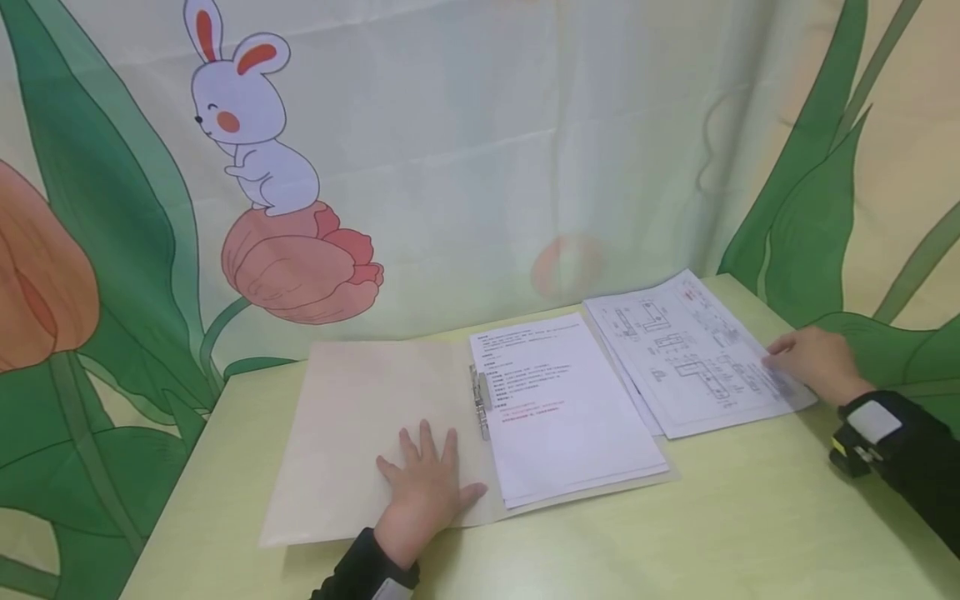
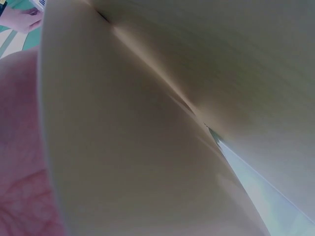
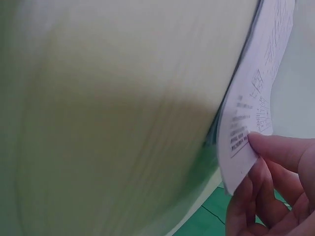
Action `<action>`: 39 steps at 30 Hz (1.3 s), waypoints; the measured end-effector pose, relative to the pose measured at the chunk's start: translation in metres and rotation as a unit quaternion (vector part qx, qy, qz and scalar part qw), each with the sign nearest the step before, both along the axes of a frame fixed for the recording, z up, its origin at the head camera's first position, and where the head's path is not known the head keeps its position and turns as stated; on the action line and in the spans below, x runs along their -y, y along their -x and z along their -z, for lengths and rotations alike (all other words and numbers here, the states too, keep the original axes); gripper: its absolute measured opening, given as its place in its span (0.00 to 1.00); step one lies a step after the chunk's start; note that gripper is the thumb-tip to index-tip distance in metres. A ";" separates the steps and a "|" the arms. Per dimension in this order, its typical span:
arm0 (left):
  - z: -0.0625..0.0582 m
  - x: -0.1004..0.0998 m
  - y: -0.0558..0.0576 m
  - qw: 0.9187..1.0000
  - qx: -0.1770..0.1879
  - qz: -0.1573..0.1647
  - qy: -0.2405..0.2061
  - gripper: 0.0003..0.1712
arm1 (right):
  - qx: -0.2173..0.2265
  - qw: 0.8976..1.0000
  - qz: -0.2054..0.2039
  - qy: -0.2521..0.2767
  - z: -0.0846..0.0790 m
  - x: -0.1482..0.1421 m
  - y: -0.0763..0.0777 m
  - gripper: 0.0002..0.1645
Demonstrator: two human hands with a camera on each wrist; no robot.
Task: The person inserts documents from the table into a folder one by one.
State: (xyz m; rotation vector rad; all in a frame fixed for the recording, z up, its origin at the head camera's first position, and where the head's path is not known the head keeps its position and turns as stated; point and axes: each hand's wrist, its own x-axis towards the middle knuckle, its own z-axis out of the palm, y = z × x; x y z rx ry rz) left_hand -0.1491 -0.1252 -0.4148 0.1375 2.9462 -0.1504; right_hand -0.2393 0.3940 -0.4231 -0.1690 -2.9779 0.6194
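Observation:
An opened cream file folder (image 1: pixel 352 433) lies on the table, a metal binder clip mechanism (image 1: pixel 480 404) along its spine. My left hand (image 1: pixel 423 487) rests on the folder's left cover near the lower edge, fingers spread. In the left wrist view the palm (image 2: pixel 24 172) lies along the cover's edge. Printed text sheets (image 1: pixel 566 417) lie on the folder's right side. To their right is a sheet with technical drawings (image 1: pixel 682 358). My right hand (image 1: pixel 813 362) pinches this drawing sheet's right edge between thumb and fingers; in the right wrist view the sheet (image 3: pixel 238 147) curves up at the grip.
The pale green-yellow table (image 1: pixel 600 550) runs under everything. Behind it hangs a curtain (image 1: pixel 465 167) printed with a rabbit and tulips, close to the table's back edge. The drawing sheet's left edge lies beside the text sheets.

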 end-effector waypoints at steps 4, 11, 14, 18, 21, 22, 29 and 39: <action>-0.001 -0.001 0.000 1.000 0.000 -0.001 -0.002 0.51 | -0.004 1.000 0.005 0.006 0.000 0.001 0.000 0.19; -0.001 -0.001 -0.001 1.000 -0.005 -0.001 -0.008 0.51 | 0.003 0.999 0.014 0.036 0.004 -0.003 0.004 0.21; 0.000 -0.001 0.000 1.000 -0.005 0.000 -0.006 0.51 | 0.017 0.998 0.016 0.063 0.006 -0.008 0.005 0.23; -0.001 -0.001 0.000 1.000 -0.003 0.001 -0.006 0.51 | 0.049 0.994 0.013 0.092 0.007 -0.017 0.005 0.30; -0.001 -0.001 0.000 1.000 -0.002 0.000 -0.007 0.51 | 0.073 0.991 0.006 0.110 0.006 -0.020 0.003 0.35; 0.000 -0.001 0.000 1.000 -0.001 0.000 -0.007 0.51 | 0.079 0.990 0.003 0.117 0.005 -0.021 0.003 0.36; 0.002 0.000 0.001 1.000 0.000 -0.002 -0.004 0.51 | 0.113 0.980 0.013 0.165 0.003 -0.020 -0.001 0.41; 0.000 -0.001 0.000 1.000 -0.001 -0.002 -0.009 0.51 | 0.117 0.976 0.001 0.181 0.003 -0.021 -0.002 0.42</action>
